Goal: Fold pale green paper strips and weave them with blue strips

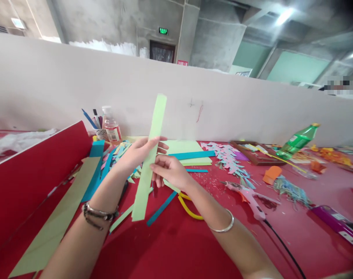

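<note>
A long light green paper strip stands tilted in front of me, above the red table. My left hand is closed around its middle, thumb on the near face and fingers behind. At the strip's right edge, my right hand is closed, with thumb and forefinger pinching the paper. Yellow loop handles, apparently of scissors, show below my right wrist; the rest of that tool is hidden or unclear. Close by on the table are a blue paper strip and a narrow green strip.
Light green sheets lie behind my hands. A pink glue gun with a black cord is at right, near a purple power strip. A green bottle leans behind. A red partition borders the left; a clear bottle stands beyond.
</note>
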### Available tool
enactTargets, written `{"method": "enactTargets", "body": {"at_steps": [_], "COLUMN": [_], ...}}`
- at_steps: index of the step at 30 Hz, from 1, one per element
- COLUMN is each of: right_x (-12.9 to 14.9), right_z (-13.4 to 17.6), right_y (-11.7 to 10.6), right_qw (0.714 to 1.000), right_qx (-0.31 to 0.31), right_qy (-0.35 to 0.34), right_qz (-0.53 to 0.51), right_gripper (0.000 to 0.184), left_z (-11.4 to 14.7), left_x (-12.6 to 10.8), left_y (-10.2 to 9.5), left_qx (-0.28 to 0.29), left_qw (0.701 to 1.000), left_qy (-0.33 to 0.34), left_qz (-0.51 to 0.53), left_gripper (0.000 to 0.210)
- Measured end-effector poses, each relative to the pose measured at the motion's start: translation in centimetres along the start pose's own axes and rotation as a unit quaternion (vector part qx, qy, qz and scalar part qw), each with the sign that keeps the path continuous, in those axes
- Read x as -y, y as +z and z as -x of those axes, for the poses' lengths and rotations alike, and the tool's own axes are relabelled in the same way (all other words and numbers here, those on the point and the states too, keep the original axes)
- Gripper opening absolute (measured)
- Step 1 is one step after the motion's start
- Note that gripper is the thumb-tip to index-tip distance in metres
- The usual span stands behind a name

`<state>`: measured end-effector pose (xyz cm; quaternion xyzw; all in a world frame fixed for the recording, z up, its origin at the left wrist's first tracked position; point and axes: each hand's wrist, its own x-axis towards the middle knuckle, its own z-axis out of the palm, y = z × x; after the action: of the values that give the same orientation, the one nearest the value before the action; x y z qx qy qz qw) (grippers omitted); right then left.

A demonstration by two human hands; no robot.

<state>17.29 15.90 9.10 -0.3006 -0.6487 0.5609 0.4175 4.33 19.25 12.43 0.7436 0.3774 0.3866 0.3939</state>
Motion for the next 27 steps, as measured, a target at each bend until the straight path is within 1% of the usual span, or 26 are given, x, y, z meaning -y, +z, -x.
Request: {"method": "enactTargets", "body": {"at_steps": [2, 3, 4, 6, 7, 8, 10, 12, 13, 14, 16, 18, 21, 23, 24, 25, 26, 27], "right_x": [0.2, 0.3, 0.5, 1.0, 1.2, 1.4, 1.9, 2.1, 2.3, 2.3, 2.4, 2.3, 2.1, 2.0, 2.2, 2.4, 2.7, 3.1], "right_z": [0.1, 0.1, 0.1, 0.1, 0.1, 0.1, 0.2, 0.4, 0.5, 0.5, 0.6, 0.6, 0.6, 0.8, 1.0, 1.3, 1.6, 1.9], "right_y": [-0.6, -1.0, -1.6, -2.8, -3.5, -4.0, -5.0, -5.6, -5.8, -5.9, -6.2, -6.8, -8.5, -10.0, -10.6, -11.0, -11.1, -11.0], "right_qw": [0.999, 0.998, 0.997, 0.992, 0.988, 0.985, 0.985, 0.984, 0.981, 0.976, 0.963, 0.948, 0.924, 0.905, 0.890, 0.864, 0.826, 0.773], "right_qx": [0.014, 0.002, -0.014, -0.087, -0.120, -0.145, -0.157, -0.166, -0.181, -0.204, -0.259, -0.310, -0.370, -0.394, -0.402, -0.415, -0.429, -0.441], "right_qy": [0.017, 0.021, 0.022, -0.004, -0.024, -0.038, -0.053, -0.054, -0.055, -0.056, -0.058, -0.059, -0.058, -0.058, -0.061, -0.079, -0.108, -0.144], "right_qz": [0.034, 0.051, 0.069, 0.094, 0.093, 0.083, 0.056, 0.044, 0.046, 0.048, 0.045, 0.040, 0.080, 0.153, 0.207, 0.273, 0.350, 0.433], "right_gripper": [0.030, 0.031, 0.032, 0.033, 0.031, 0.030, 0.033, 0.032, 0.030, 0.030, 0.030, 0.030, 0.029, 0.027, 0.024, 0.023, 0.026, 0.036], "left_z": [0.1, 0.3, 0.5, 0.8, 1.0, 1.1, 1.1, 1.0, 0.9, 0.8, 0.6, 0.4, 0.3, 0.3, 0.3, 0.3, 0.3, 0.3], "left_x": [0.0, 0.0, -0.1, -0.2, -0.2, -0.3, -0.3, -0.2, -0.1, 0.1, 0.5, 0.8, 1.2, 1.2, 1.2, 1.1, 1.1, 1.0], "left_y": [0.3, 0.3, 0.1, -0.1, -0.1, 0.0, 0.5, 1.1, 1.4, 1.6, 1.7, 1.3, 0.7, 0.4, 0.3, 0.3, 0.4, 0.5], "left_qx": [-0.010, -0.014, -0.020, -0.020, -0.006, 0.019, 0.094, 0.163, 0.180, 0.183, 0.163, 0.120, 0.062, 0.047, 0.050, 0.058, 0.067, 0.079], "left_qw": [1.000, 1.000, 0.999, 0.998, 0.997, 0.996, 0.989, 0.978, 0.974, 0.973, 0.975, 0.979, 0.973, 0.960, 0.951, 0.943, 0.935, 0.927], "left_qy": [-0.007, -0.013, -0.018, -0.030, -0.037, -0.039, -0.036, -0.026, -0.022, -0.019, -0.010, 0.002, 0.024, 0.053, 0.072, 0.089, 0.101, 0.109], "left_qz": [-0.015, -0.022, -0.034, -0.054, -0.066, -0.079, -0.108, -0.129, -0.136, -0.142, -0.147, -0.163, -0.223, -0.272, -0.295, -0.316, -0.334, -0.351], "left_gripper": [0.045, 0.043, 0.043, 0.045, 0.045, 0.045, 0.044, 0.044, 0.043, 0.041, 0.035, 0.032, 0.034, 0.035, 0.035, 0.035, 0.034, 0.034]}}
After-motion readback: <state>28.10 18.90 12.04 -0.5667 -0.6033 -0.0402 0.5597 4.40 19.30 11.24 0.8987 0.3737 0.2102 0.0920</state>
